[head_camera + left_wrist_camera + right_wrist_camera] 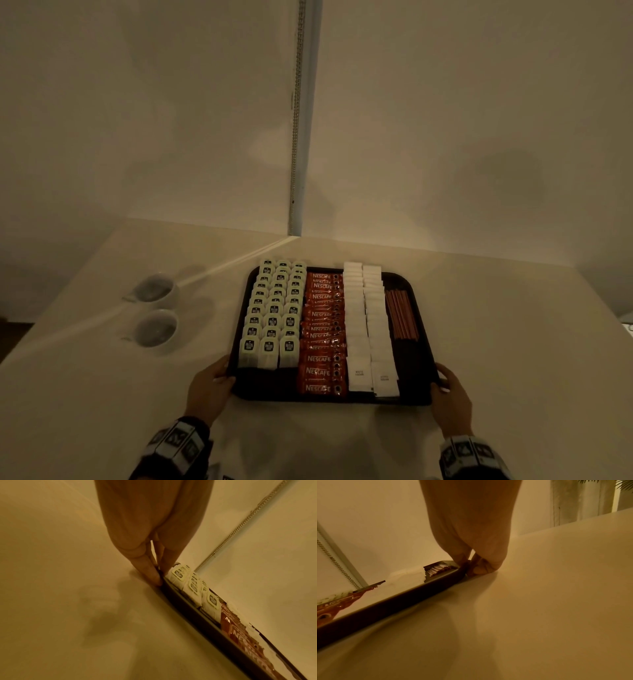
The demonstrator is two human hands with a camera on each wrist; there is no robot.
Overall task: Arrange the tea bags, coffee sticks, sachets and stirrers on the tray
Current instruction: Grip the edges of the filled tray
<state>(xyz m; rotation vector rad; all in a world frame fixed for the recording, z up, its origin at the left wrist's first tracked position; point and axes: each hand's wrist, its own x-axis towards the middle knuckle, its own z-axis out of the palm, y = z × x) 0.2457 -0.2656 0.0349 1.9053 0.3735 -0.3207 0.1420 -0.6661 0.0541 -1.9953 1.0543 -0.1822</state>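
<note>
My wrist views show each grip — left hand, right hand — pinching the tray rim; overhead, two cups stand left on the bench.

My hands are bare; each wrist wears a dark band set with white squares bearing black block markings.
</note>
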